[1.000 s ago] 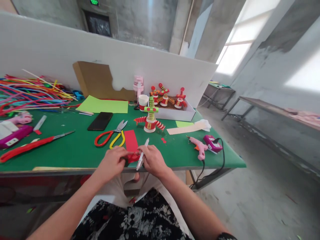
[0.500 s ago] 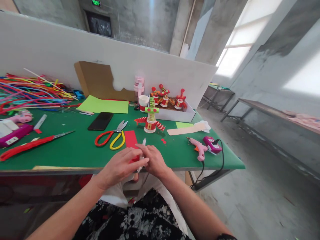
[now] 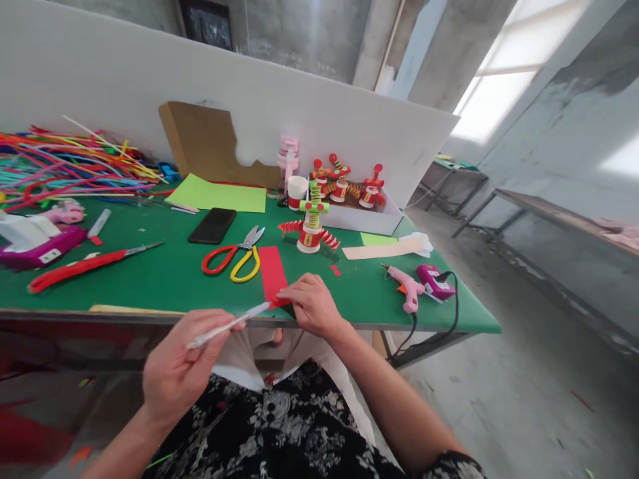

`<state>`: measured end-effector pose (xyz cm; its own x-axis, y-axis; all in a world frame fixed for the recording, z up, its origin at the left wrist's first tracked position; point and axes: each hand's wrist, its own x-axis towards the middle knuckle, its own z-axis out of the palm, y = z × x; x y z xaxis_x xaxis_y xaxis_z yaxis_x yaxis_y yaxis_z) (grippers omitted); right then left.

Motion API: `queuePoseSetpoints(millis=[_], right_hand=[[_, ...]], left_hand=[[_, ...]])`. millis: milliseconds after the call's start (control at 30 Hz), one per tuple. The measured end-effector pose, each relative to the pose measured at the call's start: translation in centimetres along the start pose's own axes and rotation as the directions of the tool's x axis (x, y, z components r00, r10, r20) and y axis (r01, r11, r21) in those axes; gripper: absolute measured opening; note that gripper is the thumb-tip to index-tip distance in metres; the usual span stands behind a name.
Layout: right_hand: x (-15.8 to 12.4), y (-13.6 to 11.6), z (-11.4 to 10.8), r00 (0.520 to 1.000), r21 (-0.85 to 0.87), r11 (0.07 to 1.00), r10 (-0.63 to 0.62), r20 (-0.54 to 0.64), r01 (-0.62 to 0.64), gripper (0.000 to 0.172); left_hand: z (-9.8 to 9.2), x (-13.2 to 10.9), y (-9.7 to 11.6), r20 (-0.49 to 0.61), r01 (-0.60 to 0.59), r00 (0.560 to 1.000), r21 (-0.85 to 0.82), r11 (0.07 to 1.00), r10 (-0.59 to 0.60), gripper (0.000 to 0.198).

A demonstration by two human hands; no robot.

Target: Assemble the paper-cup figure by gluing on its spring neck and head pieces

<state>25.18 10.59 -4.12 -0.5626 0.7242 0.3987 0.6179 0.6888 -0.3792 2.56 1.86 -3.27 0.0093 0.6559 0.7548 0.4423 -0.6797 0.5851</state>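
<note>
My left hand is below the table's front edge, fingers pinched on a thin white stick-like tool that slants up toward the table. My right hand rests on the green table at its front edge, fingers closed on a small red paper piece. It lies at the near end of a red paper strip. Just behind stand red-and-yellow scissors and a paper-cup figure with folded red arms.
A black phone, green paper, cardboard and a white box of figures sit further back. Pipe cleaners pile at left, with long red scissors. A pink glue gun and charger lie right.
My left hand took the white stick from my right hand and drew back left, below the table edge. My right hand stayed on the red paper piece. The view shifted slightly.
</note>
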Motion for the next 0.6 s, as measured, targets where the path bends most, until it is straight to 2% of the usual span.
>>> queuePoseSetpoints(millis=[100,333,600], right_hand=[[0.4,-0.3,-0.2,1.0,-0.01,1.0,-0.012,0.024,0.012,0.033],[0.4,-0.4,-0.3,1.0,-0.006,1.0,0.002,0.025,-0.002,0.036],[0.3,-0.2,0.0,1.0,0.015,1.0,-0.003,-0.012,0.004,0.036]], left_hand=[[0.5,-0.5,0.0,0.09,-0.095,0.992,0.05,0.994,0.09,0.024],[2.0,-1.1,-0.3,0.147,-0.202,0.972,0.1,0.974,0.186,0.025],[2.9,-1.5,-0.6,0.205,-0.297,0.942,0.145,0.944,0.265,0.025]])
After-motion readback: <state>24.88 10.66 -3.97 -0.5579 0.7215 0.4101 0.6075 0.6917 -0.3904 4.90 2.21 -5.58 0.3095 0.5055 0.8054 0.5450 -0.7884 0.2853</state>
